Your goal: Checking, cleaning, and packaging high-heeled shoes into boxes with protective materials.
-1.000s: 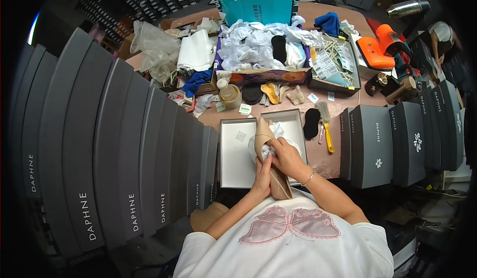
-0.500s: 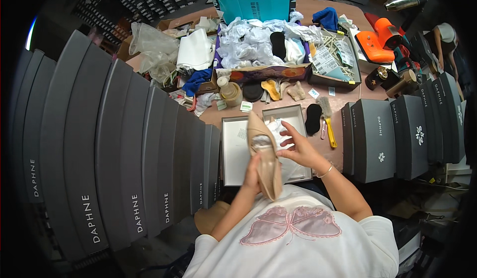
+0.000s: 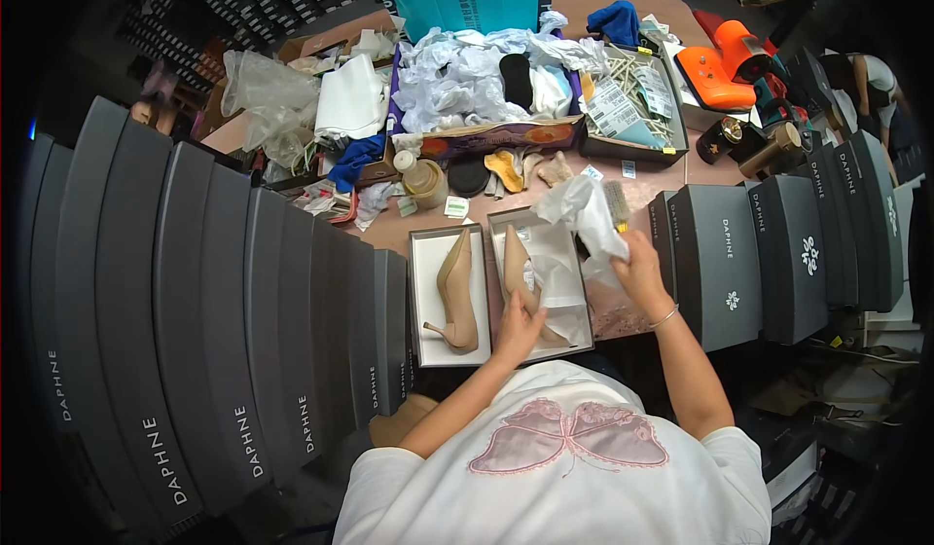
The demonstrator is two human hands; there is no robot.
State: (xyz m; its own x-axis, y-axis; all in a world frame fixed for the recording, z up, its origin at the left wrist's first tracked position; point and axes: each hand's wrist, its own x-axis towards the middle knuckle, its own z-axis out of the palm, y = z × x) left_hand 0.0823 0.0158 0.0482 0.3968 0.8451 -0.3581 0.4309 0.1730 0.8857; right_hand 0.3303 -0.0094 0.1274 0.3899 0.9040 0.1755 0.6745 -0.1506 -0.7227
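Tissue paper (image 3: 584,216), white and crumpled, is pinched between the thumb and fingers of my right grip (image 3: 639,271), hanging ahead and to the left of it, over the tabletop (image 3: 623,321). My left grip (image 3: 519,331) lies on a beige pointed-toe pump (image 3: 516,265), covering part of its middle; I cannot tell whether my fingers close around it. That pump is in the right-hand shoebox tray (image 3: 495,253), its toe aimed away from me, with sheer wrapping paper (image 3: 562,297) just right of my left grip. Its matching stiletto (image 3: 455,292) lies on its side to the left of that grip, in the left-hand shoebox tray (image 3: 425,272), heel toward me. Ahead of my right grip, partly hidden by the tissue, is a bristle brush (image 3: 616,204). Farther ahead of my left grip, off to its left, stands a dispenser bottle (image 3: 421,185); an open carton (image 3: 486,139) heaped with crumpled paper lies beyond both grips. Grey shoeboxes (image 3: 725,263) stand near my right grip, on its right, and a long row of dark shoeboxes (image 3: 224,331) runs well left of my left grip.
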